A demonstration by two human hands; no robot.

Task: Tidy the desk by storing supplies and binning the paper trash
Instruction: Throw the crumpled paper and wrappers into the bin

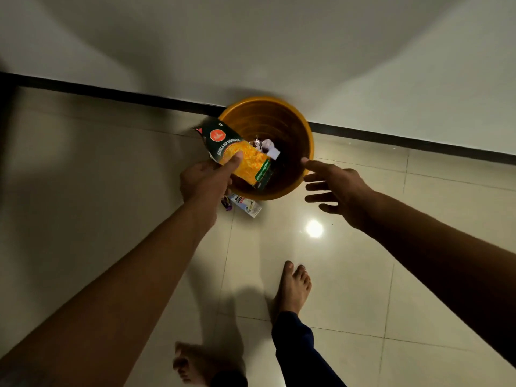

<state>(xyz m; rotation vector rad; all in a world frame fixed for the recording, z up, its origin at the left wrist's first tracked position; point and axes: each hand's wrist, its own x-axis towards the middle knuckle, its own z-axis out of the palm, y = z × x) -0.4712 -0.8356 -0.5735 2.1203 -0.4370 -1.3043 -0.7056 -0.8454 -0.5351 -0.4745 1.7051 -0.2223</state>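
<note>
The left hand (205, 181) pinches a green and yellow snack packet (239, 155) with thumb on top. The packet hangs over the mouth of the orange bin (303, 135), at about 9 o'clock on its rim. The right hand (333, 188) holds nothing. Its fingers are spread out straight, just beside the rim at about 4 o'clock.

Some crumpled paper (266, 146) already lies at the bottom of the bin, so part of the trash job looks done. The packet is not let go yet, so I think dropping it is the step right now.

A small carton (247, 205) and a little purple wrapper (226, 204) lie on the floor (349, 275), touching the bin's foot at about 6 o'clock. These may need picking up too.

The desk is not in sight, so I cannot tell if the supplies are put away. The fingers under the packet are hidden. The room is dim, and the small words on the carton are hard to read.
</note>
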